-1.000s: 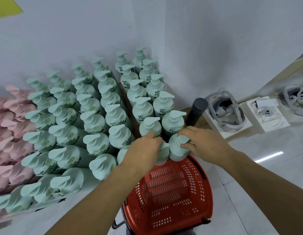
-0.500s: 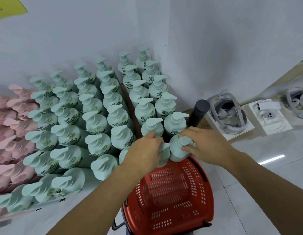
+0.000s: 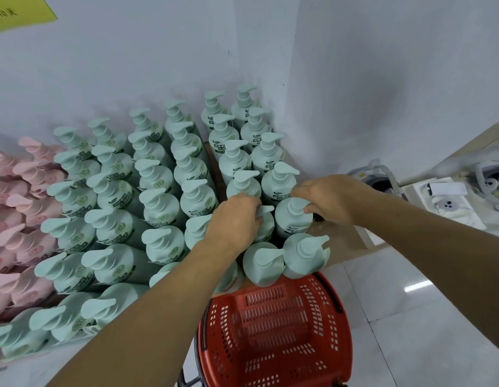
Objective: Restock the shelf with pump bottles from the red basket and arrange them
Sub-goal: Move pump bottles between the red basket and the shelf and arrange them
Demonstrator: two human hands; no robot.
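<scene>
Several rows of mint-green pump bottles (image 3: 159,191) fill the shelf up to the wall corner. My left hand (image 3: 234,222) is closed over the top of a green bottle (image 3: 266,223) in the second column from the right. My right hand (image 3: 333,199) pinches the pump neck of the neighbouring bottle (image 3: 291,222) in the rightmost column. Two more green bottles (image 3: 263,263) (image 3: 305,255) stand in front of these at the shelf edge. The red basket (image 3: 273,331) sits on the floor right below, with no bottles visible inside.
Pink pump bottles (image 3: 22,219) fill the shelf's left part. White walls meet in a corner behind the bottles. To the right, headsets (image 3: 491,180) and white boxes (image 3: 449,199) lie on a low surface. Pale floor tiles (image 3: 424,317) surround the basket.
Both hands have left the front-most pair of green bottles and moved back to the pair right behind it. The front pair now stands uncovered at the shelf edge.
</scene>
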